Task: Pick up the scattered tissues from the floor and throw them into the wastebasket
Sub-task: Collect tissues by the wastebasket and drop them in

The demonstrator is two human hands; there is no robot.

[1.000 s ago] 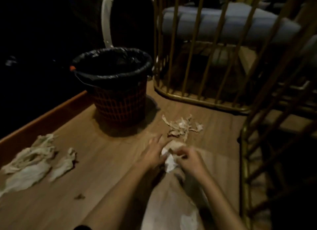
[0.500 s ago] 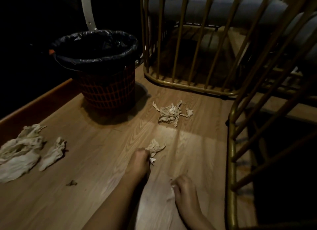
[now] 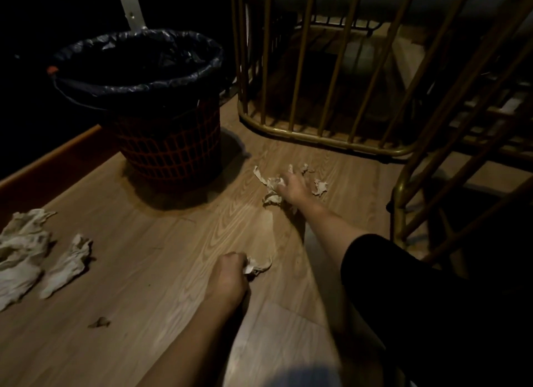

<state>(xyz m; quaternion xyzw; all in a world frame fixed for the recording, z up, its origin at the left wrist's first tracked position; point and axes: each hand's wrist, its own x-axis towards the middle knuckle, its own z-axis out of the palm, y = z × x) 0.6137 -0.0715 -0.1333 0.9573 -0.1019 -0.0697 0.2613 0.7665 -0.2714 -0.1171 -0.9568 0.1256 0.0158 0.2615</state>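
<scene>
left hand point(image 3: 229, 274): fist closed on a small tissue point(image 3: 258, 266), low over the floor point(image 3: 161, 242) | right hand point(image 3: 292, 186): fingers spread on the tissue pile point(image 3: 272, 189), beside the wastebasket point(image 3: 170, 153) | more tissues point(image 3: 26, 251) far left

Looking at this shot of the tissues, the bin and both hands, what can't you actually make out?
- Bin inside: head view, black liner and darkness hide any contents.
- Left tissue pile: cut off by the frame's left edge.
- Right hand fingertips: blurred over the torn tissues, grip unclear.
</scene>
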